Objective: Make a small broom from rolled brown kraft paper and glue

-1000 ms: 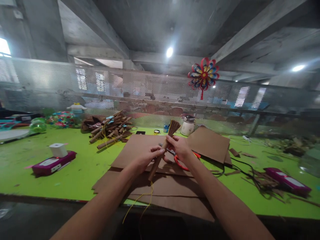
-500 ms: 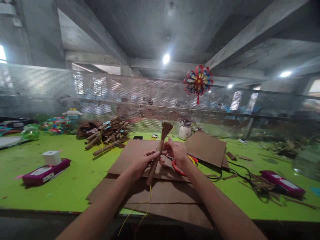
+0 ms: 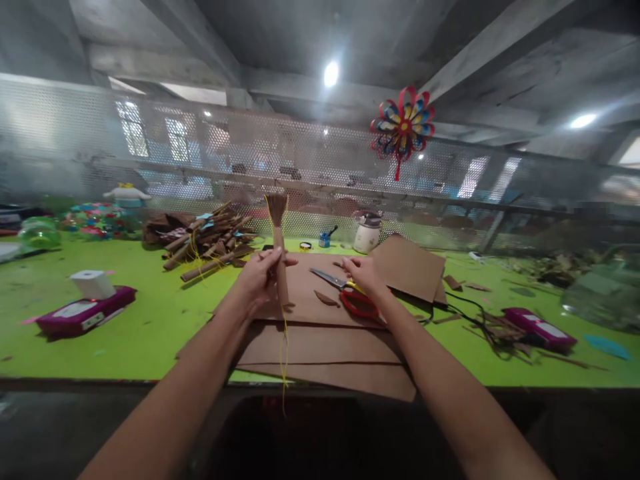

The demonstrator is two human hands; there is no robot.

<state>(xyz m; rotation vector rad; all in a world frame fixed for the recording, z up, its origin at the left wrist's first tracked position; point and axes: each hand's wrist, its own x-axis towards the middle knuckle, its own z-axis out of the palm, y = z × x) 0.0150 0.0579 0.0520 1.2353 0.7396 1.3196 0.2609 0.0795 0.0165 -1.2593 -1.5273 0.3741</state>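
My left hand [image 3: 261, 273] is closed around a brown paper roll [image 3: 281, 273] held upright, its top fringed and flared like a small broom. Yellow string [image 3: 285, 347] dangles from the lower end. Further right, my right hand [image 3: 363, 272] pinches its fingers together at a small brown paper scrap [image 3: 339, 265]. Just below that hand lie scissors [image 3: 357, 300] with red and yellow on the handles, blades pointing left. Another curled scrap [image 3: 326, 299] rests on the stacked brown paper sheets [image 3: 320, 343] under both hands.
Several brown rolls with yellow string [image 3: 210, 243] are piled back left. At the back stand a blue jar [image 3: 325, 239] and a white bottle [image 3: 367, 233]. Purple boxes [image 3: 87, 313] [image 3: 540, 330] lie at either side. A perforated screen [image 3: 300, 167] borders the green table.
My left hand has carried the paper roll leftward and turned it upright. My right hand has come away from the roll, uncovering the scissors. The view has tilted down.
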